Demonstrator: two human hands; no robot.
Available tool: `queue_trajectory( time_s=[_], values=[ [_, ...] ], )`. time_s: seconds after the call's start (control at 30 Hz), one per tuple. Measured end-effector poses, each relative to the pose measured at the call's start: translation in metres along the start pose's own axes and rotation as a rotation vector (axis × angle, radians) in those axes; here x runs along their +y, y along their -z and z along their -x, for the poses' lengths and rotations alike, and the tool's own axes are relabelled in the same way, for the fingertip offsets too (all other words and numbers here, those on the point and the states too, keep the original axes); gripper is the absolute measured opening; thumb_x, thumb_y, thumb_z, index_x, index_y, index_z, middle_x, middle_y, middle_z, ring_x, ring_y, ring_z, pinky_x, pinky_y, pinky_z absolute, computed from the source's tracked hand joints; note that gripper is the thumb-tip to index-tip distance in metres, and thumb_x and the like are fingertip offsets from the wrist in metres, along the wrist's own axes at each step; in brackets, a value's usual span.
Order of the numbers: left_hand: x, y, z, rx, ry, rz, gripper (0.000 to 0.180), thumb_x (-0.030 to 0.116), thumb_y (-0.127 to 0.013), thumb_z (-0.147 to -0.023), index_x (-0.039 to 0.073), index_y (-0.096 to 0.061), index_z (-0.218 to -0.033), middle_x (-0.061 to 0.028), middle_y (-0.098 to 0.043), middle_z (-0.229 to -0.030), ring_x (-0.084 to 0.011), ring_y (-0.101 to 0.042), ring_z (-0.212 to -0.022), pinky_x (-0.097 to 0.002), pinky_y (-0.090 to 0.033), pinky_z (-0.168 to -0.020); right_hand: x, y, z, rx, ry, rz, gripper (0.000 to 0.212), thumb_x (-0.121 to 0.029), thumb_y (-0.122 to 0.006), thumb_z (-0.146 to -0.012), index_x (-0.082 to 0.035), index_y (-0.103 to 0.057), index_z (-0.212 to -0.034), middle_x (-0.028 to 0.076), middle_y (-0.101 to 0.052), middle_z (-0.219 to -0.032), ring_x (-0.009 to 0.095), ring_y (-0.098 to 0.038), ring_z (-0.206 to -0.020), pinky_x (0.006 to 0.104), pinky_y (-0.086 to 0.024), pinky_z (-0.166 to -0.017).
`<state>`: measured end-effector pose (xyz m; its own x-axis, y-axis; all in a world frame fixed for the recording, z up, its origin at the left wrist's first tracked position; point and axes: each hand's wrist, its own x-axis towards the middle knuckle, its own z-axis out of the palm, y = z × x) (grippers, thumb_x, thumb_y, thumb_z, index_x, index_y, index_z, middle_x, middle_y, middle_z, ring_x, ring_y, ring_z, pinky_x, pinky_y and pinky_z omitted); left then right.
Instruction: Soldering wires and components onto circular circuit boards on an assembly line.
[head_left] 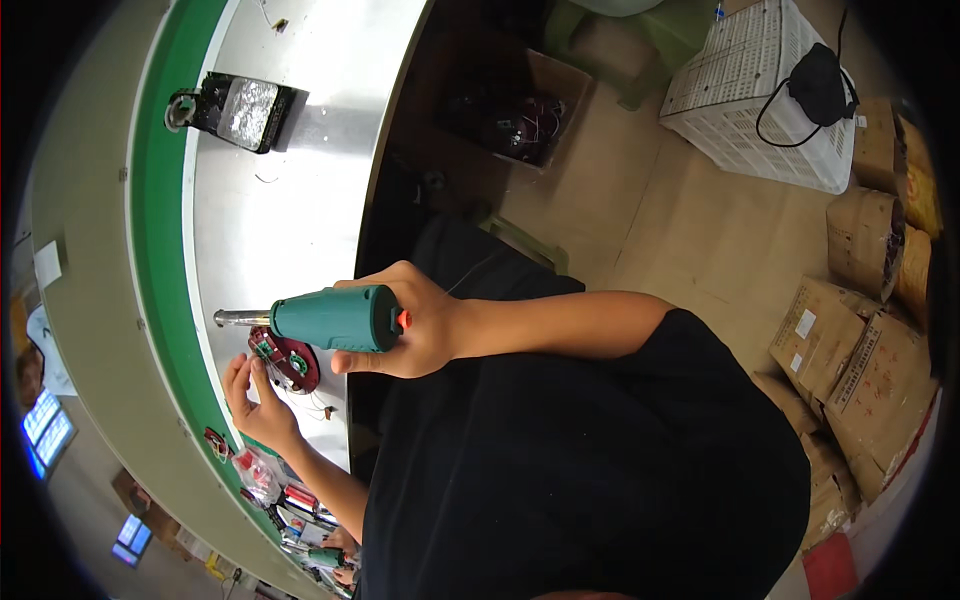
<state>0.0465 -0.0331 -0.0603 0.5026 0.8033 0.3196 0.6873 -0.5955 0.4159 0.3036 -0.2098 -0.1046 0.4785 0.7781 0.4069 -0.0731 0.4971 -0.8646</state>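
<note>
My right hand [420, 325] is closed around a green heat gun [330, 320] with a red control at its rear; its handle is hidden. The metal nozzle points left, above a dark red rounded part [295, 365] carrying green circuit boards. This part lies on the white bench [280, 220], thin wires trailing from its lower edge. My left hand [262, 410] is at the part's left edge, thumb and fingers bent together in a pinch. What sits between those fingertips is too small to make out.
A black block with a shiny, crumpled top [248, 112] and a metal ring stands farther up the bench. Bagged items and another person's hand [345, 540] by a second green heat gun [325, 557] are lower left. A white crate [750, 90] and cardboard boxes [840, 360] stand right.
</note>
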Motion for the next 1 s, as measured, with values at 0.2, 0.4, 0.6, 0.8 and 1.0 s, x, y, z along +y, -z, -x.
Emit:
queue_trajectory(
  time_s=[0.2,0.4,0.6,0.8,1.0],
  values=[
    [0.017,-0.001,0.001,-0.018,-0.016,0.001,0.014,0.003,-0.078,-0.093,-0.003,-0.080,-0.105,-0.0128,-0.074,-0.116,-0.0239,-0.067,-0.110,-0.0369,-0.052,-0.100,-0.013,0.006,0.002,0.088,0.045,0.034,0.041,-0.037,-0.084,-0.091,-0.002,-0.064,-0.091,0.008,-0.063,-0.080,0.025,-0.063,-0.062,0.0332,-0.048,-0.057],
    [0.012,-0.006,0.009,0.008,-0.053,0.058,0.014,0.001,-0.078,-0.092,-0.005,-0.078,-0.105,-0.0126,-0.073,-0.115,-0.0242,-0.067,-0.110,-0.0364,-0.051,-0.100,-0.026,0.007,0.008,-0.037,0.042,0.016,0.041,-0.039,-0.086,-0.087,-0.004,-0.068,-0.095,0.012,-0.071,-0.084,0.031,-0.071,-0.069,0.0367,-0.055,-0.061],
    [0.026,0.004,0.004,0.064,-0.124,-0.019,0.011,-0.001,-0.079,-0.087,0.000,-0.080,-0.098,-0.0144,-0.073,-0.108,-0.0279,-0.070,-0.103,-0.0371,-0.053,-0.094,-0.015,-0.004,0.023,-0.068,-0.044,-0.072,0.049,-0.040,-0.084,-0.091,0.002,-0.070,-0.109,0.008,-0.069,-0.087,0.019,-0.067,-0.069,0.0309,-0.053,-0.062],
    [0.028,-0.011,-0.015,0.000,-0.221,0.174,0.013,0.005,-0.080,-0.085,0.006,-0.078,-0.098,-0.0108,-0.073,-0.113,-0.0299,-0.069,-0.106,-0.0390,-0.054,-0.092,-0.011,0.011,0.039,-0.042,-0.215,-0.019,0.083,-0.074,-0.057,-0.096,0.005,-0.060,-0.121,0.006,-0.063,-0.083,0.014,-0.061,-0.071,0.0304,-0.054,-0.070],
    [0.016,-0.020,-0.020,-0.074,-0.214,0.240,0.013,0.008,-0.082,-0.085,0.005,-0.080,-0.098,-0.0115,-0.073,-0.115,-0.0259,-0.071,-0.109,-0.0354,-0.056,-0.092,-0.007,-0.003,0.028,0.018,-0.155,0.034,0.079,-0.073,-0.055,-0.098,0.004,-0.059,-0.116,0.008,-0.062,-0.082,0.015,-0.061,-0.070,0.0342,-0.056,-0.074]
  ],
)
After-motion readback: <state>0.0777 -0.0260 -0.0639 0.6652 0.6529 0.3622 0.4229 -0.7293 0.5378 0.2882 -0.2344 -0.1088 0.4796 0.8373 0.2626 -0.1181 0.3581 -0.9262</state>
